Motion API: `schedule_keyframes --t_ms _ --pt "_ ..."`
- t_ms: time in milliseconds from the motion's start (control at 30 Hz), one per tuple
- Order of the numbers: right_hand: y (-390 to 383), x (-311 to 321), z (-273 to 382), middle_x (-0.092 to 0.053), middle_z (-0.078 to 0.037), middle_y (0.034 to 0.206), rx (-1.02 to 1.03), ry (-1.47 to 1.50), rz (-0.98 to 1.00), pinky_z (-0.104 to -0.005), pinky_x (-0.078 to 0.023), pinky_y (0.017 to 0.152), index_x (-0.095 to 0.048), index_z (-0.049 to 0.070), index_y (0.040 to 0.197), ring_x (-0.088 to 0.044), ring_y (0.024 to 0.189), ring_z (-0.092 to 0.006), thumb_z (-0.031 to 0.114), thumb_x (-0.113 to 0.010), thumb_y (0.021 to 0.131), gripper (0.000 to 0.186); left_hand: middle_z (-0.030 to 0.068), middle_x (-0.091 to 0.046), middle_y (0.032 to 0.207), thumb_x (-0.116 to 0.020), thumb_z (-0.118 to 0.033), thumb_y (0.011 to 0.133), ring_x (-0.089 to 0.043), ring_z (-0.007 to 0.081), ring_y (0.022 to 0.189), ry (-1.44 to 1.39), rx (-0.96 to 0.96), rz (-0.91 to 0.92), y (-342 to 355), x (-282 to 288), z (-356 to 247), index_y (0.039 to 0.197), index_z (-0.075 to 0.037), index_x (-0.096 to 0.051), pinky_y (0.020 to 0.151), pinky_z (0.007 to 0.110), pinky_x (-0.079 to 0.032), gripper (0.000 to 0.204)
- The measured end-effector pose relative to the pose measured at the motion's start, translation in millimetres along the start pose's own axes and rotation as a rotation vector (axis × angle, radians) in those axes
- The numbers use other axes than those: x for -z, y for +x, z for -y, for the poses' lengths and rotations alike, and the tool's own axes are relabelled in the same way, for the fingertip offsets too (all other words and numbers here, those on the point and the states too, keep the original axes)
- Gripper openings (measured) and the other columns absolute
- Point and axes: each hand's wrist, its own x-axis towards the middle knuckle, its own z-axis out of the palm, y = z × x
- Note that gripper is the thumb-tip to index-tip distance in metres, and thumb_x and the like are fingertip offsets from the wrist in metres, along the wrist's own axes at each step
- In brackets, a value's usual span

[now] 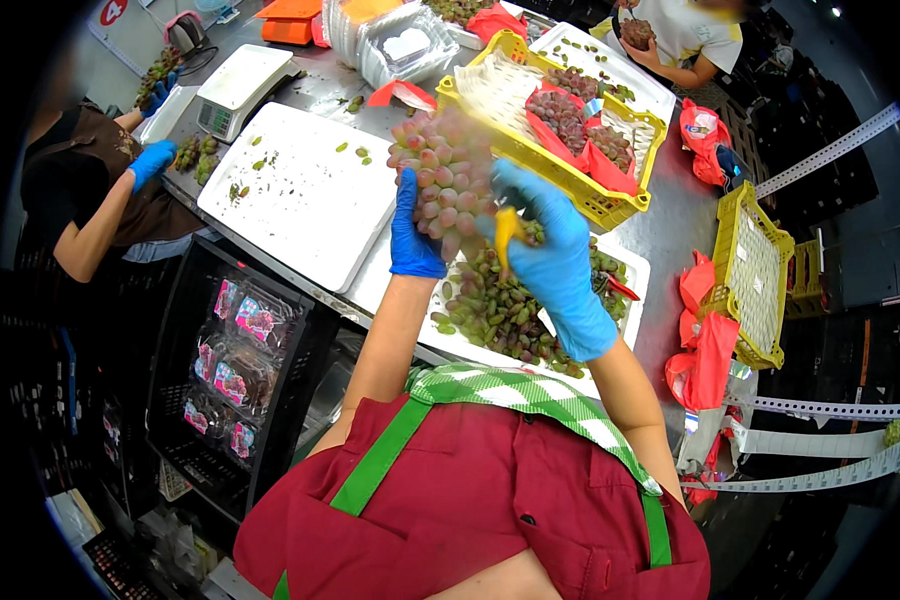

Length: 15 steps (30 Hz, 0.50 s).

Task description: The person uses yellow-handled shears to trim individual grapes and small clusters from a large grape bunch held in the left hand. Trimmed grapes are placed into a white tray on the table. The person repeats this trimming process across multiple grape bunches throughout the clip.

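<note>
A bunch of pinkish-green grapes [448, 185] is held up in front of me, its upper part smeared by motion. My left hand [414, 238], in a dark blue glove, supports it from its left side and is closed on it. In a lighter blue glove, my right hand [562, 265] grips yellow-handled snips [507, 238] close to the bunch's right side; the blades are hidden or blurred. Below the hands, a white tray [638, 268] carries many loose grapes [505, 315], mostly green and some dark.
A yellow crate [610, 208] with red-wrapped bunches stands beyond my right hand. To the left lie a white tray [305, 190] with scraps and a scale [240, 85]. A black crate [300, 375] holds packed boxes. Co-workers [100, 190] stand left and at the far right.
</note>
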Motion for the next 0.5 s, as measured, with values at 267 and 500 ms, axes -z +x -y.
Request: schedule_keyframes --t_ms 267,500 --pt "-8.6 4.3 5.5 -0.056 -0.007 0.077 0.310 -0.492 0.241 -0.0327 -0.046 0.060 -0.054 0.010 0.112 -0.056 0.071 -0.0217 0.006 -0.061 0.065 0.047 0.0208 -0.030 0.135 -0.039 -0.051 0.086 -0.035 0.0373 0.121 0.721 -0.210 -0.464 0.2 -7.1 15.2 0.135 -0.005 -0.025 0.100 0.049 -0.032 0.068" --pt "-11.3 -3.6 3.9 -0.057 -0.008 0.080 0.100 -0.310 0.203 -0.0327 -0.046 0.064 -0.053 0.008 0.111 -0.057 0.073 -0.0225 0.007 -0.065 0.064 0.049 0.0177 -0.041 0.126 -0.042 -0.042 0.087 -0.044 0.0309 0.113 0.643 -0.239 -0.516 -4.6 -4.2 16.9 0.130 -0.004 -0.030 0.094 0.043 -0.039 0.059"
